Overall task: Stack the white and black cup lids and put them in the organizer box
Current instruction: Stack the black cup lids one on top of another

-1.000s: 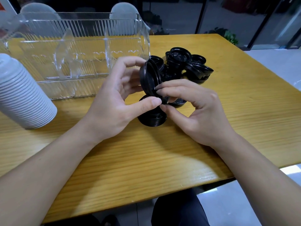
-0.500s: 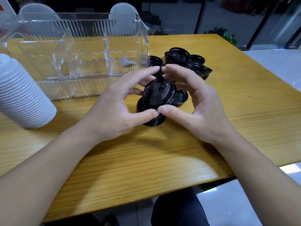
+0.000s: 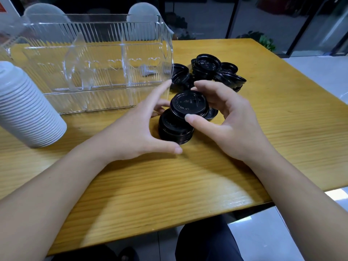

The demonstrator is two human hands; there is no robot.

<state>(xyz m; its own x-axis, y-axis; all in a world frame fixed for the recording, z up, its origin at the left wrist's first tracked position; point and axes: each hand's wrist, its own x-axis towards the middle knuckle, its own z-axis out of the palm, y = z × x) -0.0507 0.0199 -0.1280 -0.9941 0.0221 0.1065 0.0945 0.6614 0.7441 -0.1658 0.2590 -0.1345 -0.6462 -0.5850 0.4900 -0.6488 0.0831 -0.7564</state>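
Holding one black lid between thumb and fingers, the right hand keeps it just above the short black stack at the centre of the frame. The lid sits a little tilted and shifted to the right of the stack, so it is not yet seated. The left hand has a released grip: its fingers are straight and spread around the left side of the stack, thumb low near the bench, and I cannot tell if it touches the stack.

Loose black lids lie in a heap in the upper middle of the frame, just right of the clear box, which fills the upper left and holds no lids that I can see. A tall white stack stands leaning at the left edge, outside the box.

My judgement is that the main risk is the offset. If the lid is pressed down while it is off-centre, it may catch on the rim below and not nest, or it may push the small stack sideways. With the left hand released, the stack can slide or tip toward the box wall. One more lid lies just behind the stack, under the right fingers, and it could be knocked too.
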